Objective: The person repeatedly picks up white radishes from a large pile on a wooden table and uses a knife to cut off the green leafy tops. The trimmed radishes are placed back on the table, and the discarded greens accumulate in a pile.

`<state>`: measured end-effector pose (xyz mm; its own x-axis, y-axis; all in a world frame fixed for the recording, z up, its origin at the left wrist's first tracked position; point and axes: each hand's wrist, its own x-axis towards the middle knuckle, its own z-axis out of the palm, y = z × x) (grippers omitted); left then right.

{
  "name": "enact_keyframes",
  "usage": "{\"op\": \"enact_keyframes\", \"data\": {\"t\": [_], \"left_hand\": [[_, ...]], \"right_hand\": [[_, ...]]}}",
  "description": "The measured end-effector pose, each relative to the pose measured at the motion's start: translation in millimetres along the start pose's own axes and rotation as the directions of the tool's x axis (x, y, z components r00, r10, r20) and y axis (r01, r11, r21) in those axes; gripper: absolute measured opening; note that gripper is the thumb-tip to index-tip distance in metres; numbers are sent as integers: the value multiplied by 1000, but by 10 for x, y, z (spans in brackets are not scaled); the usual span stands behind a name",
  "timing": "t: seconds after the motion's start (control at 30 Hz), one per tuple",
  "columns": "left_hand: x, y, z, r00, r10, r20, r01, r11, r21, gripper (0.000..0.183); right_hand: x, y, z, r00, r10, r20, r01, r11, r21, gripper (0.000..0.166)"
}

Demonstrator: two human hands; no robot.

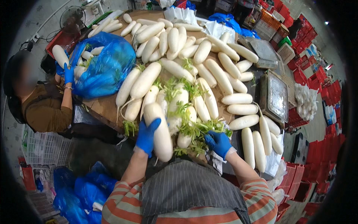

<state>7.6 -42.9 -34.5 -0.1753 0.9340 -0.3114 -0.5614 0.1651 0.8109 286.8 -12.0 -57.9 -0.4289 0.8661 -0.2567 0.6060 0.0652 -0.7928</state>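
Note:
My left hand (146,136), in a blue glove, grips a large white daikon radish (159,131) held tilted over the table's near edge. Trimmed leafy tops (195,131) lie in a heap just right of it, among more radishes. At the right side of this heap is my right hand (218,143), also gloved in blue, with its fingers curled at the greens; whether it grips anything is hidden. Beyond both hands, a pile of daikon radishes (173,42) covers much of the brown tabletop (112,105).
At left, a co-worker's gloved hands (67,73) hold a radish (60,56) beside a blue plastic bag (107,67) containing radishes. Metal-topped scales (275,92) stand at right, near a row of radishes (247,147). Blue bags (86,190) and red crates (321,154) lie around the table.

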Motion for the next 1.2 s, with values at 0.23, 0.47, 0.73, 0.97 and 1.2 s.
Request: {"op": "enact_keyframes", "data": {"t": [0.23, 0.47, 0.73, 0.97, 1.2], "left_hand": [[164, -194, 716, 999, 34, 6, -33, 994, -109, 56], [1673, 95, -406, 504, 796, 334, -269, -223, 937, 57], [1905, 347, -368, 931, 327, -158, 287, -396, 872, 98], [1833, 284, -526, 921, 381, -80, 232, -373, 898, 98], [1934, 392, -880, 972, 16, -236, 155, 712, 685, 78]], "right_hand": [[-168, -162, 466, 991, 42, 124, -127, 546, 828, 52], [417, 137, -260, 982, 150, 113, -130, 110, 985, 30], [1675, 132, -1343, 686, 305, -661, 217, 781, 585, 30], [1255, -321, -627, 731, 157, -664, 383, 711, 590, 30], [557, -2, 103, 885, 108, -453, 261, 691, 674, 28]]}}
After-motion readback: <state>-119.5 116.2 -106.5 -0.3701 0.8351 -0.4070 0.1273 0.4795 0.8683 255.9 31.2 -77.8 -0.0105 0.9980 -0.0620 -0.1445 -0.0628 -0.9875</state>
